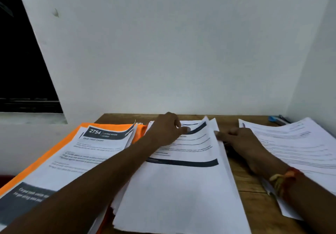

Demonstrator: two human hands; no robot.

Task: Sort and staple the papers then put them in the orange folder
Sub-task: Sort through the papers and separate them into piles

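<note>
On the wooden table [254, 206], pushed against a white wall [181, 51]: three lots of paper side by side.

Left: orange folder [45, 159] lying flat, with printed sheets [81, 153] on top of it. The uppermost is headed "2754" on a dark band.

Centre: middle stack [178, 206], edges uneven, overlapping the folder's right side.

Right: right pile [300, 148], well apart from the middle stack, bare wood between them.

Left hand [165, 130]: forearm crosses over the printed sheets and the hand sits on the far end of the middle stack. Fingers curled, thumb pressed to the top sheet [190, 148], pinching its far end. That sheet's far right corner is bowed up off the stack.

Right hand [241, 142]: in the gap between middle stack and right pile, back of the hand up, one fingertip touching the stack's right edge near the far end. Can't tell whether it's nipping sheets or just resting against them, since the lower fingers are hidden. Forearm crosses the right pile's near left corner. Orange and yellow thread band [283, 179] on that wrist.

Far right corner of the table: blue object [272, 119] with something dark beside it, too blurred to name. Dark window [21, 60] at far left.
</note>
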